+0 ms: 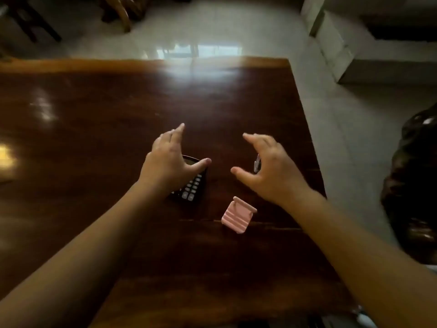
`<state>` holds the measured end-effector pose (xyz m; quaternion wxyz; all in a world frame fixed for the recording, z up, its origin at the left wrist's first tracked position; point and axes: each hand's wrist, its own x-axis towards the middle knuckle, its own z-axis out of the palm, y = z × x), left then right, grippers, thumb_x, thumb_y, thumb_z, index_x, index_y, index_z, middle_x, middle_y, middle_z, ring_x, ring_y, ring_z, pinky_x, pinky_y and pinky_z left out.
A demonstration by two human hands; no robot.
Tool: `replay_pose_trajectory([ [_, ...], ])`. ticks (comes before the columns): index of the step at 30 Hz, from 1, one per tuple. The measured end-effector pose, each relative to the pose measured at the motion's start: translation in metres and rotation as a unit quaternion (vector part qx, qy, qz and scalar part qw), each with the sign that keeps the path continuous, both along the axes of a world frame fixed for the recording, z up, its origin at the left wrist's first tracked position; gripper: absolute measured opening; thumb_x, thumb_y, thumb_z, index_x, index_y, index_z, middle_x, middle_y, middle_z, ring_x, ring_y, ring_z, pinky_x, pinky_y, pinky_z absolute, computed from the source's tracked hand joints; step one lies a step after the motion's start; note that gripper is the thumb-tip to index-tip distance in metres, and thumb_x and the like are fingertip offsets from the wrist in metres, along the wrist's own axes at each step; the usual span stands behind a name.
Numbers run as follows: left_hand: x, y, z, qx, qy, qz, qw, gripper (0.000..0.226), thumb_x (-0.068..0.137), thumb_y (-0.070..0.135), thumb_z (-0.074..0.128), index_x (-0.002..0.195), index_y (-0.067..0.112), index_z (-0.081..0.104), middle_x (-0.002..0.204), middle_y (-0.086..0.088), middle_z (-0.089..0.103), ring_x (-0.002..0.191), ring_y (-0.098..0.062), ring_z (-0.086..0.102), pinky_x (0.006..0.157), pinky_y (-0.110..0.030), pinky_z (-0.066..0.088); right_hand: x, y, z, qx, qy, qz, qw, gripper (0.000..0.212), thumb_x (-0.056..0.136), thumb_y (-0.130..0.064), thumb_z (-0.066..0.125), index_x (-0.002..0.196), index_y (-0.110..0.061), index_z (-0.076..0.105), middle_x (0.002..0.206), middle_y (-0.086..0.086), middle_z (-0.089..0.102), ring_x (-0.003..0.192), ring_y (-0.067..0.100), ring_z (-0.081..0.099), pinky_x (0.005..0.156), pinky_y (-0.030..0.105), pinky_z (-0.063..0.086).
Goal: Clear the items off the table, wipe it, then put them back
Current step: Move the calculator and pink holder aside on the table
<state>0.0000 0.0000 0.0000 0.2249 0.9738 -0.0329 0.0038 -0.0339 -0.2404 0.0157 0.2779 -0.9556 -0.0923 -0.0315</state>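
Lying under left grip (171, 159), calculator (191, 188)

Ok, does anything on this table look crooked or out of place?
Nothing is spilled or broken. The pink stand sits skewed to the table edge, and the calculator lies slightly angled, partly under the left hand.

The floor (212, 31) at the top of the frame is pale and shiny, with a bright patch of light on it. Dark wooden furniture legs (123, 15) stand at the upper left. A pale low step (369, 69) sits at the upper right. A big dark lumpy thing (411, 181) fills the right edge.
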Motion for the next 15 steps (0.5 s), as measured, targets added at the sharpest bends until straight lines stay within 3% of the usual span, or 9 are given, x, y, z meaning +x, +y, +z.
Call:
replay_pose_trajectory([
  [7, 0.006, 0.007, -0.085, 0.044, 0.088, 0.038, 0.994, 0.117, 0.071, 0.075, 0.068, 0.158, 0.021, 0.012, 0.161, -0.012, 0.027, 0.149, -0.033, 0.02, 0.115, -0.056, 0.032, -0.036, 0.016, -0.099, -0.076, 0.055, -0.027, 0.995, 0.083, 0.083, -0.055, 0.069, 0.152, -0.025, 0.035, 0.153, 0.005, 0.041, 0.142, 0.023, 0.035, 0.108, 0.048, 0.039],
  [15, 0.012, 0.006, -0.159, 0.101, 0.12, 0.093, 0.983, 0.131, 0.062, 0.085, 0.065, 0.157, 0.024, -0.001, 0.164, -0.02, 0.014, 0.15, -0.04, 0.012, 0.114, -0.062, 0.027, -0.07, 0.03, -0.147, -0.147, 0.041, -0.025, 0.988, 0.096, 0.074, -0.05, 0.081, 0.152, -0.019, 0.033, 0.153, 0.017, 0.037, 0.145, 0.04, 0.028, 0.109, 0.063, 0.035],
])
